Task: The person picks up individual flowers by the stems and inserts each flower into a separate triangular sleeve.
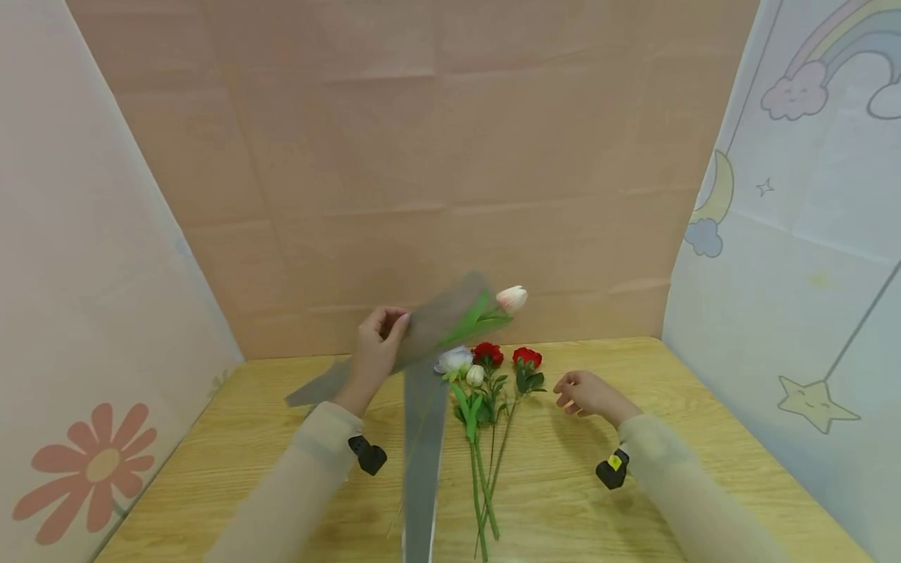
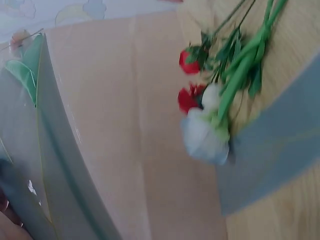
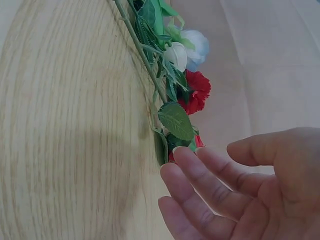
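My left hand (image 1: pixel 375 350) pinches a grey translucent flower sleeve (image 1: pixel 438 314), raised and slanting up to the right. Inside the sleeve are the green leaves of a pale pink tulip (image 1: pixel 511 299), whose bloom sticks out of the upper end. In the left wrist view only part of the left hand (image 2: pixel 11 227) shows, at the lower left corner. My right hand (image 1: pixel 591 393) holds nothing, its fingers loosely bent just right of a red rose (image 1: pixel 527 357). Seen from the right wrist, the right hand's fingertips (image 3: pixel 184 154) overlap that rose and its leaves.
A second grey sleeve (image 1: pixel 424 461) lies lengthwise on the wooden table (image 1: pixel 556 493). Beside it lie a red carnation (image 1: pixel 488 354), a white tulip (image 1: pixel 475 376) and a pale blue-white flower (image 1: pixel 454 360), stems toward the front. Cloth walls (image 1: pixel 450 156) enclose the back and sides.
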A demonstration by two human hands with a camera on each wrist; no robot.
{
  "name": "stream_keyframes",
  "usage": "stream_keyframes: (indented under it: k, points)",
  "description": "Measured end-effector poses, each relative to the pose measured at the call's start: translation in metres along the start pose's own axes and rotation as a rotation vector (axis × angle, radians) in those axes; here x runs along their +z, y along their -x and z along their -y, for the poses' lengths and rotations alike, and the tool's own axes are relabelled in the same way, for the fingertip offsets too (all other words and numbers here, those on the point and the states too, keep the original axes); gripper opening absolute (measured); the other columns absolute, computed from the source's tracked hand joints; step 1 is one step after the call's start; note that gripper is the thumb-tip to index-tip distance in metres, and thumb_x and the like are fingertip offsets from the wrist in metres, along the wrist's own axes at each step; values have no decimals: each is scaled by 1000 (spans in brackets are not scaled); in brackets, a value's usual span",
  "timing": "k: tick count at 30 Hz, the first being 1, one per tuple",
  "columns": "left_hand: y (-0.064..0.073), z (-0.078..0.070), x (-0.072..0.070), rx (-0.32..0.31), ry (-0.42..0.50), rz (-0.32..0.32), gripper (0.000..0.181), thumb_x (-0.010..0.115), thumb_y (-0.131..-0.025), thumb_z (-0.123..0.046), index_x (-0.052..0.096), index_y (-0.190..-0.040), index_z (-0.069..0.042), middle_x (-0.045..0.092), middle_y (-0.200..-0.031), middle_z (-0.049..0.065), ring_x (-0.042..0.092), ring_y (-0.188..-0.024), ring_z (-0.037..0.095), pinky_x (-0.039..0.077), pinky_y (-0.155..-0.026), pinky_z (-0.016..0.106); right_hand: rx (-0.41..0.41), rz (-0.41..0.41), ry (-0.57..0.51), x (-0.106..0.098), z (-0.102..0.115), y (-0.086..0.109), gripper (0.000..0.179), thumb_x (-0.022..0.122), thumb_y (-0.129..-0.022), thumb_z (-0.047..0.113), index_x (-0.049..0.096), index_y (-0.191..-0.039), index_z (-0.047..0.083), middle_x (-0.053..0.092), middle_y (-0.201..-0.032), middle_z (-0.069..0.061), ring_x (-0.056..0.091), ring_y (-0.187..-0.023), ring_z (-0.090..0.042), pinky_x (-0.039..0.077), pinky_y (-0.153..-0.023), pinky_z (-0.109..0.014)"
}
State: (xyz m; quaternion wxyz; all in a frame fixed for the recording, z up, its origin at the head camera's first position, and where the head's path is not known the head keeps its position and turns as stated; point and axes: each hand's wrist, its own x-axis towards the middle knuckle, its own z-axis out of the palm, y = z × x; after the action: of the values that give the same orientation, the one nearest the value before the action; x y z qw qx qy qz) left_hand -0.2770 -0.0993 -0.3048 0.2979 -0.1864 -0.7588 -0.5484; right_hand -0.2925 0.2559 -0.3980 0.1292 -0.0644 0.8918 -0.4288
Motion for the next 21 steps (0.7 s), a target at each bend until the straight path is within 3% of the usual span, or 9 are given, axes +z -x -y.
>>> stream_keyframes:
  k: [5, 10, 15, 21]
  points:
    - [-15, 32, -42, 0, -203, -28, 20, 59, -97, -20, 65, -102, -1, 67, -92, 12, 54, -72, 11, 43, -63, 17, -1, 0, -24, 3, -5, -4, 32, 37, -103, 14, 53, -117, -9, 63, -99, -20, 62, -77, -25, 51, -68, -38]
    - [-19, 61, -83, -94, -361, -53, 22, 57, -98, -22, 64, -105, -1, 65, -94, 13, 53, -75, 14, 41, -64, 17, -2, 1, -28, 6, -6, -6, 32, 37, -103, 14, 53, -118, -10, 63, -98, -19, 63, -77, -24, 51, -68, -38]
    - [-7, 97, -109, -256, -454, -62, 23, 54, -100, -22, 63, -106, -2, 64, -97, 14, 56, -81, 19, 43, -67, 21, -8, -5, -31, 9, -1, -8, 32, 37, -103, 14, 53, -118, -10, 63, -98, -19, 63, -77, -25, 51, -68, -38]
    - [16, 128, -123, -388, -506, -86, 24, 53, -100, -19, 62, -107, 3, 64, -101, 22, 60, -90, 32, 45, -71, 32, -21, 0, -23, 14, 6, -13, 32, 38, -103, 15, 53, -119, -8, 63, -99, -19, 63, -78, -26, 52, -71, -39]
